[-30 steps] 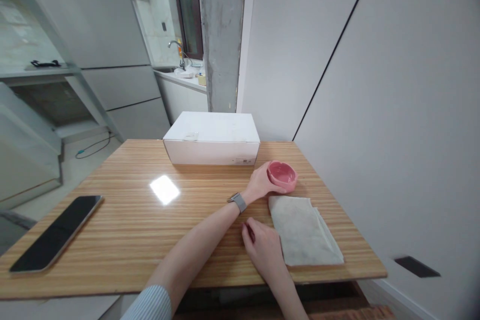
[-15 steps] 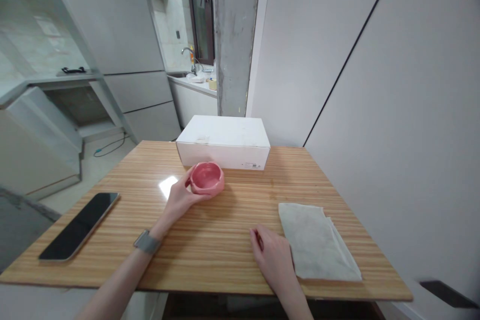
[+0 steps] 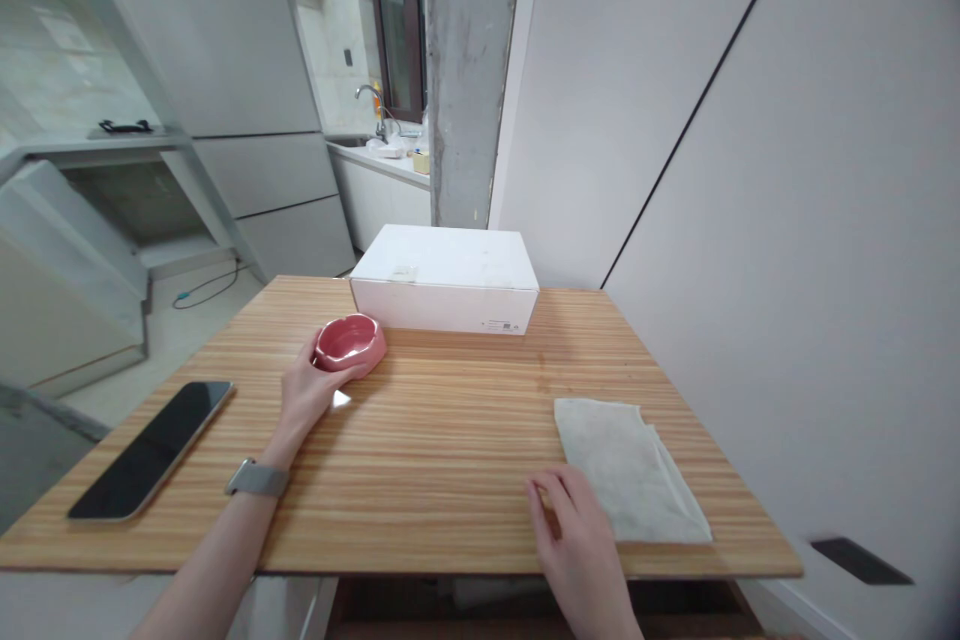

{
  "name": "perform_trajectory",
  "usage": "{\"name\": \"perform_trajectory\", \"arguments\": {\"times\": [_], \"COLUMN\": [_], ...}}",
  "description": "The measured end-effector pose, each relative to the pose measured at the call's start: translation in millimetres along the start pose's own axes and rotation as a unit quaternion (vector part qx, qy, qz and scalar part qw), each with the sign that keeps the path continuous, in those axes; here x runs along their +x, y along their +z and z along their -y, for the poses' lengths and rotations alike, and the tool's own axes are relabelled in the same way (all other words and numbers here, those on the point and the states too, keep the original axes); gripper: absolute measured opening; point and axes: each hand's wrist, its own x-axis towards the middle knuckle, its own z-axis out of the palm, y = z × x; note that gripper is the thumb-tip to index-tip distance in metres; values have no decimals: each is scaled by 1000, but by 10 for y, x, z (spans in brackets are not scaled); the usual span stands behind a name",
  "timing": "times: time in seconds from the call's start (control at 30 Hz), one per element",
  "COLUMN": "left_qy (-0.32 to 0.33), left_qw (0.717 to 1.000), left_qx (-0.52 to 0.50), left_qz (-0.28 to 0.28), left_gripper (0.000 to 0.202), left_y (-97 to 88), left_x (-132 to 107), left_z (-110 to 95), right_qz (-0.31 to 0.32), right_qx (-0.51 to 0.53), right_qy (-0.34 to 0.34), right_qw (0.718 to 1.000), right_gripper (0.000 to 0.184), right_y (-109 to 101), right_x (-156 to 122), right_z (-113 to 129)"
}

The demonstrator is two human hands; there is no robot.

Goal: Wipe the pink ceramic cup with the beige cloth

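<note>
My left hand (image 3: 306, 393) grips a small pink bowl (image 3: 349, 343) by its near rim; the bowl rests on or just above the wooden table (image 3: 450, 440), left of centre and in front of the white box (image 3: 445, 278). A grey watch sits on that wrist. My right hand (image 3: 583, 535) lies near the table's front edge with its fingers loosely curled, touching the near left corner of a folded grey cloth (image 3: 628, 467). Nothing shows inside that hand.
A black phone (image 3: 150, 447) lies face up at the table's left front. The closed white box stands at the far edge. A white wall runs close along the right side. Cabinets, a counter and a sink stand beyond the table on the left.
My left hand has carried the pink bowl from the right side beside the cloth across to the left of centre. My right hand has slid slightly right, toward the cloth's corner.
</note>
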Motion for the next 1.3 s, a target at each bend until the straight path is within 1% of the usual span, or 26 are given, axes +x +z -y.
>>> {"name": "perform_trajectory", "arguments": {"times": [0.03,0.1,0.17,0.23,0.33,0.37,0.4,0.43,0.47,0.5,0.53,0.57,0.6,0.63,0.67,0.7,0.73,0.77,0.83,0.87,0.9,1.0,1.13,1.2,1.23,1.3], "left_qy": [4,16,26,41,114,146,172,183,179,160,125,79,32,-15,-54,-79,-90,-87,-61,-50,-45,-51,-36,-29,-23,-17], "left_qw": [1000,1000,1000,999,989,983,979,979,983,984,976,960,935,906,881,864,859,867,897,910,919,935,964,966,967,963], "left_qx": [3,6,10,29,80,88,85,70,47,16,-22,-69,-128,-181,-215,-237,-242,-233,-193,-172,-155,-118,3,65,85,116], "left_qz": [0,5,11,4,-53,-71,-75,-54,-5,81,176,260,329,384,418,437,441,433,393,374,359,330,264,247,241,244], "left_gripper": [87,89,92,96,100,95,86,73,57,46,44,47,51,54,57,58,58,57,53,50,48,51,51,51,52,54], "left_y": [7,20,29,28,14,14,21,36,62,97,141,190,242,292,339,377,405,420,400,359,296,-30,-623,-884,-992,-1164], "left_x": [3,13,23,11,-131,-228,-352,-502,-673,-858,-1047,-1230,-1398,-1543,-1659,-1743,-1795,-1816,-1781,-1731,-1665,-1395,-1013,-871,-817,-739], "left_z": [20,62,87,69,-84,-168,-262,-364,-466,-564,-654,-732,-797,-848,-884,-907,-916,-914,-878,-848,-811,-653,-289,-56,58,257], "right_qz": [-23,-51,-55,-59,-64,-70,-78,-88,-98,-109,-116,-118,-119,-113,-107,-102,-104,-98,-84,-70,-73,-99,-114,-110,-98,-83], "right_qx": [-25,-92,-134,-142,-140,-140,-140,-138,-134,-125,-110,-91,-65,-35,-5,27,58,89,148,174,189,186,146,125,109,86], "right_qy": [4,20,32,27,6,6,15,34,60,87,111,126,134,135,128,114,91,72,21,8,1,-13,-14,-6,12,40], "right_qw": [999,994,989,988,988,988,987,986,984,982,981,981,982,984,986,988,989,989,985,982,979,977,983,986,989,992], "right_gripper": [17,24,33,36,33,32,32,32,34,35,37,38,38,36,33,28,24,20,17,18,22,29,27,22,20,18], "right_y": [-61,-163,-217,-220,-189,-183,-181,-183,-186,-185,-178,-160,-129,-85,-28,37,108,178,293,331,351,319,163,87,56,8], "right_x": [-50,-153,-254,-345,-430,-436,-427,-403,-367,-321,-271,-219,-173,-134,-106,-90,-85,-89,-119,-139,-160,-212,-222,-199,-184,-152], "right_z": [-46,-163,-287,-389,-471,-482,-485,-480,-465,-437,-392,-327,-241,-135,-11,125,265,402,635,717,770,749,442,282,217,123]}}
